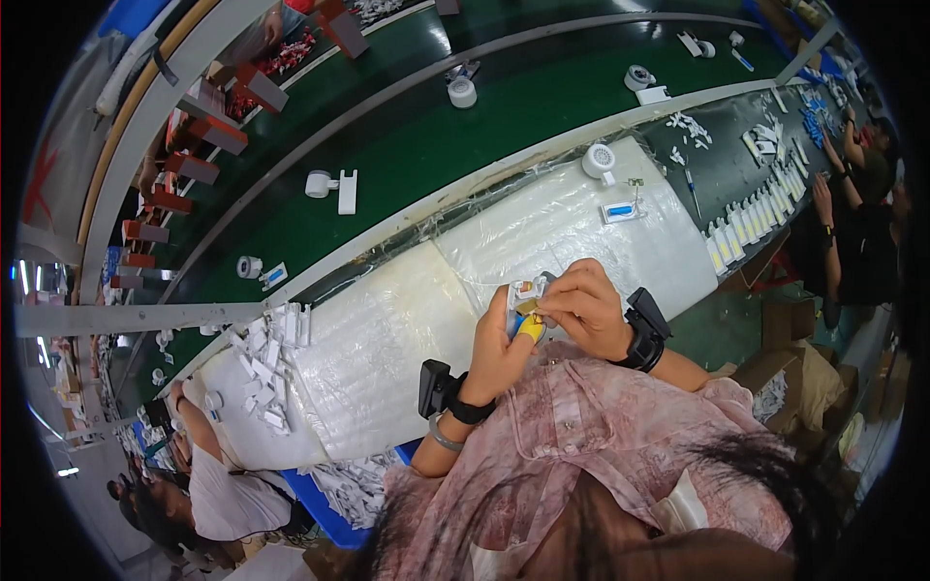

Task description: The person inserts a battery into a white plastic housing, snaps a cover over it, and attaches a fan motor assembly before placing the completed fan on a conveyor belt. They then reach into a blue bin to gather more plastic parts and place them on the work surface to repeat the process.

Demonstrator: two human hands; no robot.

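Observation:
Close in front of my body, both hands meet over a small white plastic housing [524, 289] with a coppery or brown part inside it. My left hand [496, 353] is closed around it from the left side. A yellow wrapping [531, 327] shows at my left thumb. My right hand [589, 308] has its fingertips pinched together at the housing's right edge; what lies between them is hidden. Farther up on the padded bench lie a round white fan head [600, 161] and, joined near it, an opened white handle [620, 211] with a blue cell inside.
A green conveyor [407, 155] runs beyond the bench, carrying several fan units. White plastic pieces [266, 373] are heaped at left, above a blue bin [329, 518]. At right are a screwdriver [693, 190] and a row of white handles [760, 221]. Co-workers [228, 489] sit on both sides.

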